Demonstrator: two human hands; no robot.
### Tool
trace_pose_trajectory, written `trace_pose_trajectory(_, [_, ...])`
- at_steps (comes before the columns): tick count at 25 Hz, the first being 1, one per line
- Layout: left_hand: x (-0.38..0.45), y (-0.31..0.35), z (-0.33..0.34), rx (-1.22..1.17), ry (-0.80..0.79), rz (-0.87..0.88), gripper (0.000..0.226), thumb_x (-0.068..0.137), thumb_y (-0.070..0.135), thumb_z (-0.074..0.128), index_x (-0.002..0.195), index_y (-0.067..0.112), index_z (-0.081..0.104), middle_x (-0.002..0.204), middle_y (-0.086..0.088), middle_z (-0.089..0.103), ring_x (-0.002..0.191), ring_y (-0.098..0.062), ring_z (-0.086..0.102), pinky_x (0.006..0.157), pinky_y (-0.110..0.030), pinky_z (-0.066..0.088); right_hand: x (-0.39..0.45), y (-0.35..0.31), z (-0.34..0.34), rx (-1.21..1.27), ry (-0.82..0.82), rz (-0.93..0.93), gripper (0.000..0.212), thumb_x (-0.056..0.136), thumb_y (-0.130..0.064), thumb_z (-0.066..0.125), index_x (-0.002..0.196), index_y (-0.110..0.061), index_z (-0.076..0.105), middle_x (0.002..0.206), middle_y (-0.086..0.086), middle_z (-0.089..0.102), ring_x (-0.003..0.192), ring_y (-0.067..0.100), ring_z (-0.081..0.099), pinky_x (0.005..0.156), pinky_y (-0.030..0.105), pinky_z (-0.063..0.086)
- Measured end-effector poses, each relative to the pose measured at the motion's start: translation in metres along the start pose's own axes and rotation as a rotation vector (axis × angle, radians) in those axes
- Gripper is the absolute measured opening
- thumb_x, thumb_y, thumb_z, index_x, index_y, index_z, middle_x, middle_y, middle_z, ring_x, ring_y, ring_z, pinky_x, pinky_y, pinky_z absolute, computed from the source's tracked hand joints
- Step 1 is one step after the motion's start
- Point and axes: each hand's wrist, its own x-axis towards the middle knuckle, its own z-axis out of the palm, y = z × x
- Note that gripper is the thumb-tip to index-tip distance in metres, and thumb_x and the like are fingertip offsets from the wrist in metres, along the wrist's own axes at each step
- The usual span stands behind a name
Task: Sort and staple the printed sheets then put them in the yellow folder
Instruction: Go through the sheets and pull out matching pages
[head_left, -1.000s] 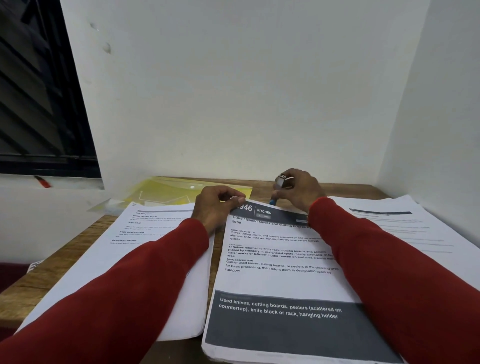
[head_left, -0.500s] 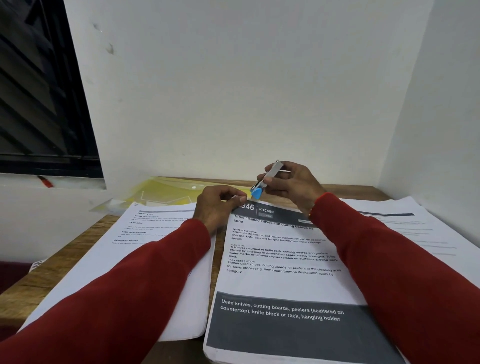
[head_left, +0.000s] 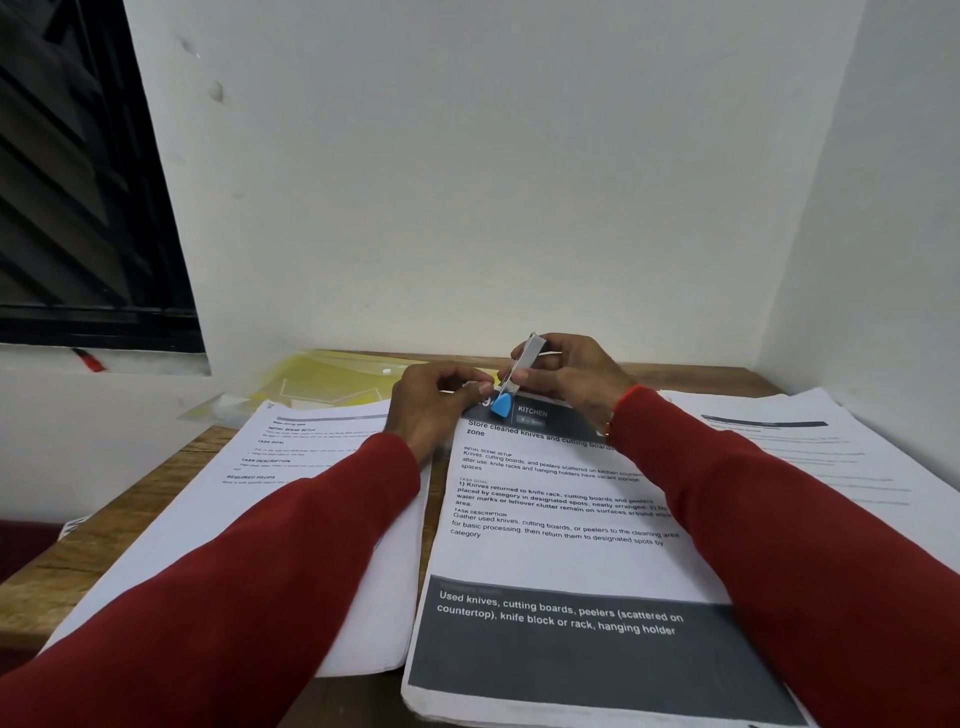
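Window (head_left: 78, 171) with dark louvres is seen at far left, a red object on its sill. Yellow folder (head_left: 332, 382) lies flat at the back of the wooden table (head_left: 83, 577), partly covered by the left stack of printed sheets (head_left: 291, 499). Left hand (head_left: 434, 402) is curled, its fingertips pinching the top left corner of the middle stack (head_left: 566, 525), headed KITCHEN. Stapler (head_left: 514, 382), slim, metal, blue-tipped, is gripped by the right hand (head_left: 569, 376) and held tilted, blue end down at that same corner, just beside the left fingertips. Whether the corner is actually between the stapler's arms cannot be told. Right stack of sheets (head_left: 836, 457) lies by the right wall, untouched.

Step is judged to be stapling the middle stack; nothing is in the folder yet.

Risks: left fingertips could be nipped, since they sit right next to the stapler's tip. Stack looks thick, so the staple could buckle or miss the lower sheets. If the pinch is loosened, sheets could fan out and be fastened crooked. Staple could be driven through the dark header and its number covered.

Surface: worn wood-grain tabletop, mostly hidden under paper, a bare strip showing between left and middle stacks. Room: plain white walls meeting in a corner at right, small marks on the back wall. Both arms are in red sleeves.
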Motion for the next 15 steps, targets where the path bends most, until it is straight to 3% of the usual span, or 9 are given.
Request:
trace_pose_trajectory(6, [-0.0006,0.0007,0.0002,-0.027,0.002,-0.013,0.007,0.077,0.019,0.084,0.079,0.023,0.079,0.081,0.005,0.076,0.089,-0.019,0.07,0.091,-0.047,0.056,0.0034,0.0003,0.0028,-0.003,0.051,0.01,0.02,0.082,0.011,0.068,0.09,-0.007,0.063,0.088,0.013,0.072,0.075,0.017,0.071,0.079,0.026,0.058])
trace_pose_trajectory(10, [-0.0001,-0.0004,0.0009,-0.032,-0.007,-0.008,0.006,0.078,0.019,0.083,0.08,0.023,0.079,0.082,0.005,0.076,0.088,-0.017,0.07,0.09,-0.044,0.057,0.0064,0.001,0.0056,-0.078,0.09,-0.013,0.02,0.082,0.009,0.068,0.086,-0.01,0.063,0.096,0.024,0.071,0.091,0.032,0.07,0.092,0.038,0.055])
trace_pose_trajectory(12, [-0.0004,0.0005,0.0026,-0.033,-0.018,-0.003,0.006,0.078,0.018,0.083,0.08,0.021,0.079,0.083,0.003,0.076,0.082,-0.012,0.069,0.087,-0.037,0.056,0.0087,0.0015,0.0066,-0.092,0.12,-0.022,0.02,0.083,0.01,0.067,0.084,-0.009,0.062,0.086,0.018,0.07,0.084,0.028,0.07,0.088,0.036,0.056])
trace_pose_trajectory(15, [-0.0009,0.0005,0.0037,-0.035,-0.039,-0.017,0.006,0.078,0.014,0.082,0.082,0.017,0.078,0.085,-0.004,0.076,0.077,-0.01,0.066,0.084,-0.034,0.054,0.0046,0.0004,0.0085,-0.006,0.09,0.041,0.018,0.085,0.012,0.063,0.086,-0.006,0.06,0.075,0.008,0.068,0.07,0.017,0.067,0.072,0.023,0.056])
